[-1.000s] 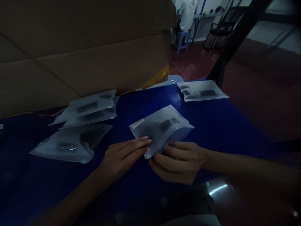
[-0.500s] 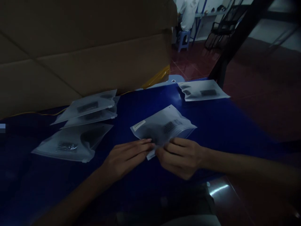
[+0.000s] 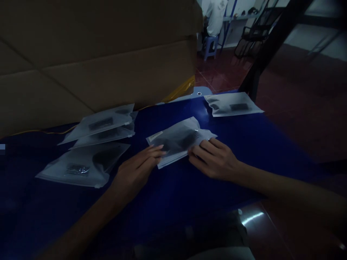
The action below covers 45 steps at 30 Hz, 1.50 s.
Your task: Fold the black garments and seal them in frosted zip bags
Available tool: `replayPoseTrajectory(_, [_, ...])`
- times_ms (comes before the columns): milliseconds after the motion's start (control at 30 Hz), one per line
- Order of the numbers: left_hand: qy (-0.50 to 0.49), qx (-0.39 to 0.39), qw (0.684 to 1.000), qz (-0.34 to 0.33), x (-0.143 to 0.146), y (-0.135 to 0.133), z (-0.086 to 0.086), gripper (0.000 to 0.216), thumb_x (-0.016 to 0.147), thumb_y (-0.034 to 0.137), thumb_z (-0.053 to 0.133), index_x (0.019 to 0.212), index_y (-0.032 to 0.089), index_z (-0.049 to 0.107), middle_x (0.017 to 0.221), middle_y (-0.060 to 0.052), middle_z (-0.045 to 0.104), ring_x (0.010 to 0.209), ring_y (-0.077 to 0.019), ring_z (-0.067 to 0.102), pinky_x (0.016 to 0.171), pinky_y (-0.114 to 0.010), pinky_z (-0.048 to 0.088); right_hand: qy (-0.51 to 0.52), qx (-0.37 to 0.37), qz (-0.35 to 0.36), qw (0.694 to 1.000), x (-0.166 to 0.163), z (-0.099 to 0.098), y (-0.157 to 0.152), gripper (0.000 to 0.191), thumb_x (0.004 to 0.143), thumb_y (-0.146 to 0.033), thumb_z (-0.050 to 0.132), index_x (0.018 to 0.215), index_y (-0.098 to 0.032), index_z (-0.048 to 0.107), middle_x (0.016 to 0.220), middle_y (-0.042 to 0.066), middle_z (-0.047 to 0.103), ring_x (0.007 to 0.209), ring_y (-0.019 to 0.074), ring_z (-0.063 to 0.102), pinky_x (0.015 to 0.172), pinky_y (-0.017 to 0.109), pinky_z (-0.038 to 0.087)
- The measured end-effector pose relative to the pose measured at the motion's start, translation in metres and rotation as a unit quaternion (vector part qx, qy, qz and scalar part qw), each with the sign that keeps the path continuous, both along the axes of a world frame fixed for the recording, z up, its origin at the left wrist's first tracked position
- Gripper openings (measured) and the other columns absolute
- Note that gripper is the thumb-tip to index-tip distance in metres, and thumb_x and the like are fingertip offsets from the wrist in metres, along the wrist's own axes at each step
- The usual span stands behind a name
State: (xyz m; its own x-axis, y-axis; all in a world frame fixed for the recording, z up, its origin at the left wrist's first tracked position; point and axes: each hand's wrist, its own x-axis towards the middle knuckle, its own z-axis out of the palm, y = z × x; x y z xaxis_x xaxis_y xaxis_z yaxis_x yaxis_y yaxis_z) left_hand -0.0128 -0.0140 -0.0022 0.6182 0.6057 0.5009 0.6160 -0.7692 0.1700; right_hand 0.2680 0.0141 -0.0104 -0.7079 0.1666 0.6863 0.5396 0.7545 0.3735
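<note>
A frosted plastic pouch (image 3: 177, 139) with a dark item inside and a small white label lies on the blue table (image 3: 244, 144) in front of me. My left hand (image 3: 138, 169) rests with stretched fingers on the pouch's near left edge. My right hand (image 3: 214, 157) presses its fingers on the pouch's right side, pinning it flat against the table.
Three similar pouches (image 3: 100, 126) (image 3: 81, 164) lie to the left, one more pouch (image 3: 231, 104) at the far right corner. A large cardboard box (image 3: 94, 54) stands along the back. A person in white sits on a stool (image 3: 210, 47) far behind.
The pouch was held up by its near edge between both hands; now it is lowered flat onto the table, farther from me, with both hands moved forward onto it.
</note>
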Motion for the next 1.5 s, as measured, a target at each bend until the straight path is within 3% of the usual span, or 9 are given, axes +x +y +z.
replayPoseTrajectory(267, [0.036, 0.059, 0.990, 0.124, -0.011, 0.007, 0.003, 0.017, 0.106, 0.011, 0.047, 0.107, 0.017, 0.062, 0.122, -0.010, 0.076, 0.124, -0.0244, 0.071, 0.106, -0.042, 0.061, -0.057, -0.030, -0.204, 0.977, 0.018, 0.001, 0.013, 0.014, 0.091, -0.007, 0.065, 0.084, -0.017, 0.072, 0.085, 0.006, 0.066, 0.082, 0.0213, 0.047, 0.071, 0.034, 0.034])
replayPoseTrajectory(500, [0.070, 0.014, 0.984, 0.166, -0.014, 0.003, 0.003, 0.020, 0.107, 0.018, 0.040, 0.104, 0.020, 0.059, 0.130, -0.011, 0.074, 0.118, -0.0267, 0.074, 0.084, -0.038, 0.068, -0.049, -0.046, -0.248, 0.966, 0.016, -0.001, 0.008, 0.018, 0.090, -0.006, 0.060, 0.080, -0.019, 0.067, 0.080, 0.005, 0.062, 0.079, 0.0213, 0.043, 0.070, 0.034, 0.030])
replayPoseTrajectory(600, [0.076, -0.004, 0.983, 0.168, -0.015, 0.003, 0.003, 0.018, 0.106, 0.017, 0.040, 0.100, 0.020, 0.058, 0.135, -0.010, 0.072, 0.116, -0.0255, 0.075, 0.080, -0.035, 0.067, -0.046, -0.049, -0.212, 0.975, 0.017, 0.000, 0.010, 0.016, 0.087, -0.008, 0.060, 0.078, -0.019, 0.066, 0.079, 0.006, 0.061, 0.079, 0.0212, 0.043, 0.070, 0.034, 0.032])
replayPoseTrajectory(733, [0.097, -0.014, 0.981, 0.167, -0.016, -0.002, 0.007, 0.009, 0.095, 0.015, 0.050, 0.089, 0.021, 0.053, 0.150, -0.011, 0.062, 0.123, -0.0292, 0.070, 0.080, -0.036, 0.068, -0.027, -0.097, -0.074, 0.992, 0.020, -0.001, 0.013, 0.007, 0.078, -0.014, 0.060, 0.077, -0.018, 0.065, 0.088, 0.008, 0.064, 0.083, 0.0226, 0.049, 0.071, 0.036, 0.038])
replayPoseTrajectory(933, [0.106, -0.044, 0.992, 0.060, -0.003, -0.013, 0.010, 0.020, 0.083, 0.016, 0.059, 0.103, 0.017, 0.059, 0.161, -0.022, 0.044, 0.151, -0.0399, 0.043, 0.118, -0.060, 0.048, 0.005, -0.229, 0.131, 0.965, 0.017, -0.005, 0.007, 0.016, 0.080, -0.025, 0.062, 0.090, -0.014, 0.067, 0.126, 0.020, 0.063, 0.123, 0.0364, 0.057, 0.096, 0.054, 0.052])
replayPoseTrajectory(1000, [0.128, -0.060, 0.989, 0.048, 0.002, -0.016, 0.008, 0.050, 0.079, 0.012, 0.060, 0.128, 0.012, 0.056, 0.167, -0.023, 0.033, 0.156, -0.0413, 0.034, 0.122, -0.061, 0.042, -0.016, -0.266, 0.141, 0.953, 0.013, -0.005, 0.004, 0.038, 0.086, -0.030, 0.063, 0.118, -0.010, 0.066, 0.144, 0.024, 0.056, 0.142, 0.0399, 0.046, 0.109, 0.060, 0.047])
replayPoseTrajectory(1133, [0.174, -0.096, 0.980, 0.027, 0.006, -0.016, 0.003, 0.101, 0.077, 0.007, 0.059, 0.167, 0.012, 0.014, 0.175, -0.019, 0.015, 0.161, -0.0420, 0.016, 0.123, -0.063, 0.040, -0.062, -0.327, 0.085, 0.939, 0.002, -0.006, 0.001, 0.081, 0.095, -0.039, 0.061, 0.161, -0.002, 0.029, 0.169, 0.029, 0.028, 0.162, 0.0392, 0.014, 0.126, 0.064, 0.028])
replayPoseTrajectory(1233, [0.181, -0.124, 0.976, 0.017, 0.005, -0.015, 0.002, 0.105, 0.082, 0.013, 0.060, 0.169, 0.013, 0.001, 0.176, -0.017, 0.014, 0.162, -0.0409, 0.013, 0.124, -0.062, 0.037, -0.078, -0.360, 0.052, 0.928, -0.002, -0.010, 0.001, 0.086, 0.097, -0.041, 0.060, 0.164, -0.002, 0.022, 0.171, 0.028, 0.023, 0.163, 0.0375, 0.007, 0.127, 0.063, 0.026])
replayPoseTrajectory(1500, [0.196, -0.119, 0.973, -0.008, 0.004, -0.014, 0.006, 0.093, 0.100, 0.040, 0.057, 0.169, 0.011, 0.002, 0.174, -0.019, 0.017, 0.162, -0.0405, 0.014, 0.122, -0.059, 0.041, -0.093, -0.381, 0.048, 0.919, -0.002, -0.014, -0.004, 0.079, 0.100, -0.038, 0.057, 0.161, 0.002, 0.027, 0.167, 0.029, 0.031, 0.161, 0.0389, 0.015, 0.126, 0.060, 0.034])
